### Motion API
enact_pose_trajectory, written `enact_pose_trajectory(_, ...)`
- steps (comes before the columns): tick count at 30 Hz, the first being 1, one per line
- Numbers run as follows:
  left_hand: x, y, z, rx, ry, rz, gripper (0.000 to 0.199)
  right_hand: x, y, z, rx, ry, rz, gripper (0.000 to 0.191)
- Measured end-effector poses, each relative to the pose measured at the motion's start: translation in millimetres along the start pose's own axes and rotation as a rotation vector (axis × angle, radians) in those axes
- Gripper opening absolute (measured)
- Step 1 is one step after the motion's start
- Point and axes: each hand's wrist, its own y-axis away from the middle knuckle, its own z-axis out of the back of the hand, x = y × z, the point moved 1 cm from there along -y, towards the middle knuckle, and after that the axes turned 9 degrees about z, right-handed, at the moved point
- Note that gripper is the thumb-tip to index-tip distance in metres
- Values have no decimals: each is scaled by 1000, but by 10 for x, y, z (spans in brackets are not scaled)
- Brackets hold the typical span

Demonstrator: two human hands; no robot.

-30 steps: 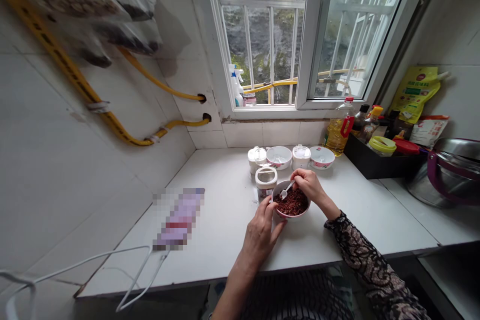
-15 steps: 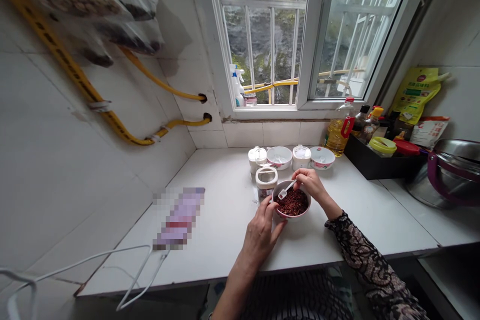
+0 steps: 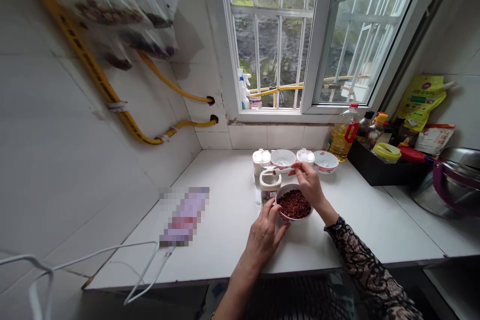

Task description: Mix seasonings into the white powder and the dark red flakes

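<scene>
My left hand (image 3: pixel 265 230) grips the near left side of a white bowl (image 3: pixel 288 217) with a pink pattern. Dark red dried peppercorns (image 3: pixel 294 204) fill much of the bowl. My right hand (image 3: pixel 308 180) is closed on the handle of a small white spoon (image 3: pixel 282 171), whose scoop end is above the mouth of a jar. That square clear jar (image 3: pixel 270 187) with a cream rim stands just behind the bowl on the left. Whether the scoop carries anything is too small to tell for sure.
Behind stand two white-lidded jars (image 3: pixel 259 161) (image 3: pixel 305 156) and two bowls (image 3: pixel 283 158) (image 3: pixel 326 162). An oil bottle (image 3: pixel 341 135), a black condiment box (image 3: pixel 369 166) and a steel pot (image 3: pixel 442 187) line the right. A wire stand holds a blurred purple item (image 3: pixel 184 217) at left.
My right hand has lifted the spoon out of the peppercorn bowl and moved it back and left, over the jar. My left hand stays on the bowl. The camera view has shifted slightly.
</scene>
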Motion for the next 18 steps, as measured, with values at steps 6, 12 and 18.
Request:
enact_pose_trajectory(6,9,5,-12,-8,-16,-10,43,89,45,-24,157,249,339,21)
enact_pose_trajectory(12,8,7,-6,-2,-13,2,43,-80,53,237,88,232,138,19)
enact_pose_trajectory(18,16,18,-7,12,-6,18,44,-116,140,56,357,206,28,20)
